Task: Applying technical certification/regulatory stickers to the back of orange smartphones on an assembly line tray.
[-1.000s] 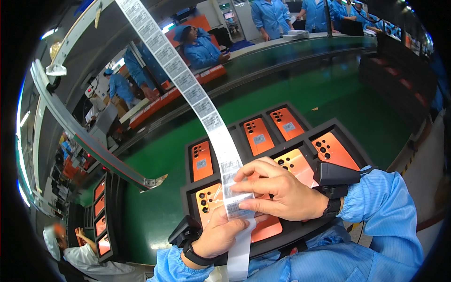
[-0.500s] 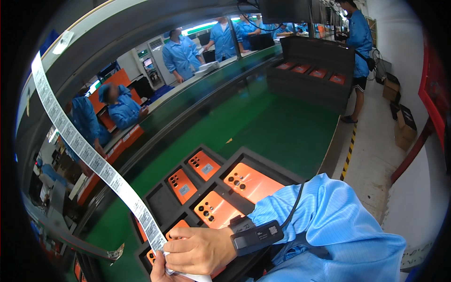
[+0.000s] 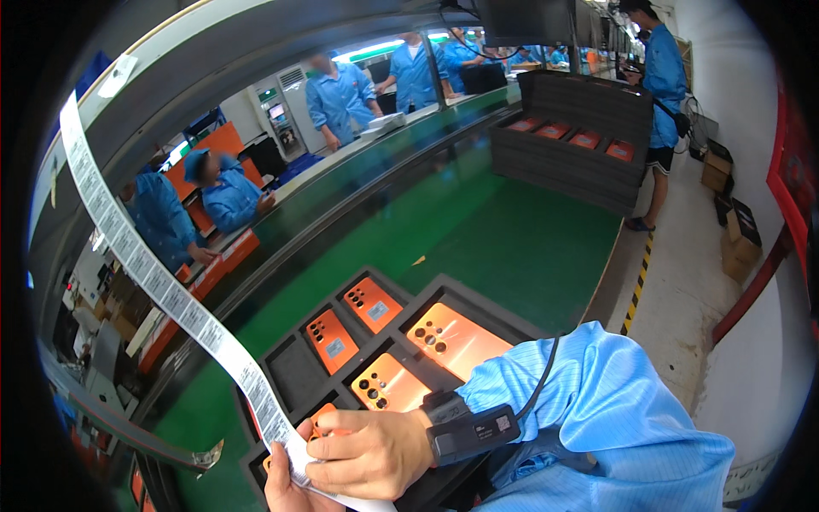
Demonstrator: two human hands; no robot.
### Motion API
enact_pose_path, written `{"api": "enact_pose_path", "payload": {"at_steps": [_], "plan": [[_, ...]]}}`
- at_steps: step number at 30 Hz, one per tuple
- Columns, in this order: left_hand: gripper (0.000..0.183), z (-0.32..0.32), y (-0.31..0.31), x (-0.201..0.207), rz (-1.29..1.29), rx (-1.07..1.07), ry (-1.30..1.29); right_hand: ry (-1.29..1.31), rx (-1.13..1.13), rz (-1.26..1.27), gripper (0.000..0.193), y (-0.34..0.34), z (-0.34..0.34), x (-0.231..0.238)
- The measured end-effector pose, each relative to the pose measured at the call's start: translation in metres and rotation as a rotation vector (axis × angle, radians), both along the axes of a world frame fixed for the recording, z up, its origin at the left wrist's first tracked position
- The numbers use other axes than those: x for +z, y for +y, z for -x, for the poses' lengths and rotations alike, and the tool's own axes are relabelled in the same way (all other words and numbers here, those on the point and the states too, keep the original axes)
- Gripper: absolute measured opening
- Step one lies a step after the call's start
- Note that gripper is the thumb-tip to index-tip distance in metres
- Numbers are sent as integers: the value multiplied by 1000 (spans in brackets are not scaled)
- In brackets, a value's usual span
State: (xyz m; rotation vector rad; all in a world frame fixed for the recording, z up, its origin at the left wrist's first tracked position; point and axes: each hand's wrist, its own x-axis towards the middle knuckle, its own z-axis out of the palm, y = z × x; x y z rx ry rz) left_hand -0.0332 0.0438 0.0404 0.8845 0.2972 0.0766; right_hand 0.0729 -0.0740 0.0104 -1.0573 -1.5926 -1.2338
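Note:
A long white strip of printed labels runs down from the upper left shelf to my hands. My left hand, mostly cut off by the lower edge, pinches the strip with its thumb along the side. Over the strip's lower end, the curled fingers of my right hand press together on it; its fingertips are partly hidden. Below both hands lies a dark foam tray with orange smartphones in its slots, camera side up. One orange smartphone sits just beyond my right hand, another farther right.
A green conveyor belt stretches away under the tray. Stacked dark foam trays holding orange phones stand at its far end. Co-workers in blue work across the line; one person stands at the far right. Cartons line the wall.
The view has shifted slightly. My left thumb has moved a little left and up along the strip, and the fingers of my right hand have shifted on its lower end.

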Motion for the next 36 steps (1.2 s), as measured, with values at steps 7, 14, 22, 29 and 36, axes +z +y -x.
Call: {"api": "enact_pose_path", "payload": {"at_steps": [7, 14, 22, 29, 36], "plan": [[36, -21, -9, -5, 11, -204, -134, 207, -109, 302, 26, -23, -22, 3], [43, -16, -11, -16, -138, -59, -16, 153, -26, 337, 27, -22, -22, 7], [39, -19, -14, -7, 2, -60, -42, 20, -60, 199, 23, -25, -17, 1], [46, -51, 15, 1, -378, -86, -108, 378, 143, 258, 24, -52, -28, 23], [20, -55, -28, -14, -1475, -600, -366, 355, -37, 235, 30, -90, -52, 37]]}}
